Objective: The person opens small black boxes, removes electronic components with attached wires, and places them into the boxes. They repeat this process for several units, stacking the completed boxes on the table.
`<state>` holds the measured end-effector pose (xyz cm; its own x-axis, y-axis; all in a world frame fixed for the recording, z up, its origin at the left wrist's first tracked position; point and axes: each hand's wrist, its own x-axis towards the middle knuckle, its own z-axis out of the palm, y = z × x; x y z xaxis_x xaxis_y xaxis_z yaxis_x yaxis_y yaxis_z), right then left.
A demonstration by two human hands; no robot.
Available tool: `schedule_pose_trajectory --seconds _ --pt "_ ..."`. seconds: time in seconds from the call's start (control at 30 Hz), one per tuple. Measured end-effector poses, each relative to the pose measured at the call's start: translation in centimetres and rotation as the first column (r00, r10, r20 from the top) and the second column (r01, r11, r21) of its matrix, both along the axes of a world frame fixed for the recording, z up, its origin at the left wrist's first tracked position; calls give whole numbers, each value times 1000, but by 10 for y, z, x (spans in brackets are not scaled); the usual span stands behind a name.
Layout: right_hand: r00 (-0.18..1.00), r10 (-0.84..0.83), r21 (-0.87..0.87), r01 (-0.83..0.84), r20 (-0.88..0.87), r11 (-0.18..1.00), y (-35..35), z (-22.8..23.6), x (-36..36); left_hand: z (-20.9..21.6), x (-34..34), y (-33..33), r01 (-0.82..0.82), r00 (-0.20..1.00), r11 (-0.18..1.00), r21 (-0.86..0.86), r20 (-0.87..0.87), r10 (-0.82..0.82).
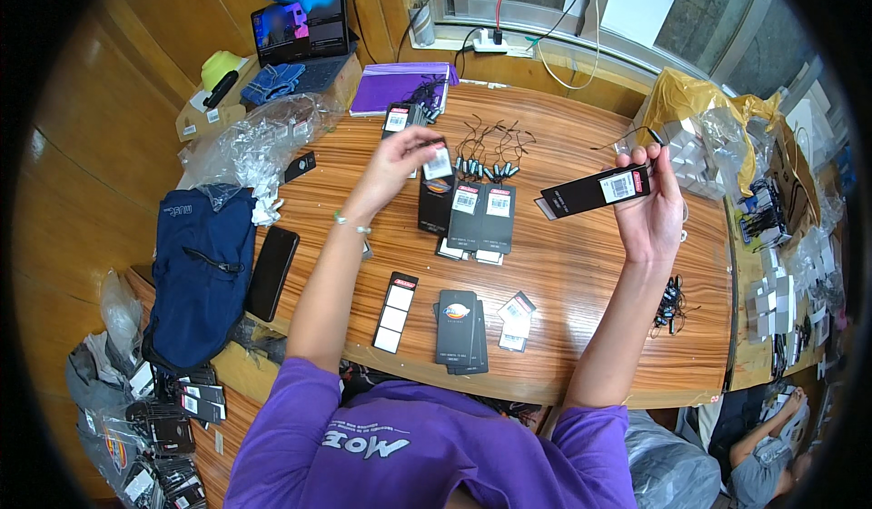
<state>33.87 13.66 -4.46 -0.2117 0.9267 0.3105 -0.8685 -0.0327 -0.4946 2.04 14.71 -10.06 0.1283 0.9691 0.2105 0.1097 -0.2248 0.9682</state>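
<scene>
My right hand (pixel 651 205) is raised at the right and grips a black hang tag (pixel 581 193) with a red mark and a white barcode sticker. A paler card edge pokes out at the tag's far end, and a thin black string (pixel 627 138) rises by the fingertips. Over the middle of the table, my left hand (pixel 409 157) pinches another black tag (pixel 438 162) with a white label, just above a stack of dark tags (pixel 436 205). Beside that stack lie grey tags (pixel 481 227) with barcode stickers. Strings with small dark tips (pixel 490 159) fan out behind them.
Nearer me lie a label strip (pixel 395 314), grey tags (pixel 460 332) and small white labels (pixel 516 318). A phone (pixel 272 273) and a navy cloth bag (pixel 202 273) are left; a string bundle (pixel 670 305) is right. A laptop (pixel 304 37) stands far left. Another person's arm (pixel 772 423) shows lower right.
</scene>
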Motion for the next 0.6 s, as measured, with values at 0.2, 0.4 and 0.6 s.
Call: schedule_pose_trajectory --seconds 0.2,0.4,0.6 --pt "1000 6 -12 -6 6 1000 -2 1 -3 11 -23 -30 240 415 954 181 869 -270" --pt "999 -26 -24 27 42 999 -4 2 -5 4 -40 -49 431 -189 866 254 964 -188" --pt "999 -30 -12 31 45 999 -5 3 -2 20 -99 -46 -316 704 948 -44 659 265"
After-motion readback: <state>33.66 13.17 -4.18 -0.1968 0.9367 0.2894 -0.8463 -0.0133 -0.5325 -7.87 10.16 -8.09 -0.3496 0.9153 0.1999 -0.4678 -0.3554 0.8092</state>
